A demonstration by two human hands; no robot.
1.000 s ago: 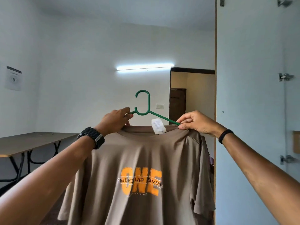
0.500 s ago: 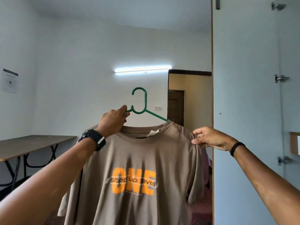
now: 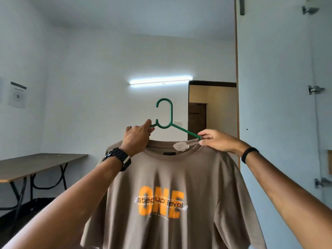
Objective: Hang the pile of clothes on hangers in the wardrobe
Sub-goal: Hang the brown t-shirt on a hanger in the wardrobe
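White plaster walls point(image 3: 93, 72) closed the room, with a lit tube light point(image 3: 160, 81) on the far wall above a small switch plate point(image 3: 178, 123) and a dark-framed doorway point(image 3: 212, 108) opening to its right. A paper sheet bearing the number 9 point(image 3: 17, 95) was stuck to the left wall. Below it, at the left, stood a wooden-topped table point(image 3: 36, 163) on black curved legs. A pale blue wardrobe door point(image 3: 273, 105) filled the right side, with metal hinges point(image 3: 315, 89) along its far-right edge.

Near the middle, a brown T-shirt point(image 3: 172, 191) printed with an orange "ONE" hung from a green hanger point(image 3: 166, 115), its hook upright and free of any rail. The left hand point(image 3: 137, 139), a black watch point(image 3: 117, 158) on its wrist, gripped the hanger's left arm with curled fingers at the collar. The right hand point(image 3: 218, 141), with a black band point(image 3: 248, 154) on its wrist, pinched the collar where the hanger's right arm entered it. A pale tag point(image 3: 181, 146) lay over the neckline.

Half a second earlier, the right hand had been lower and farther right, pinching the shoulder seam, and the collar had covered more of the hanger's right arm; the left hand's grip was unchanged.
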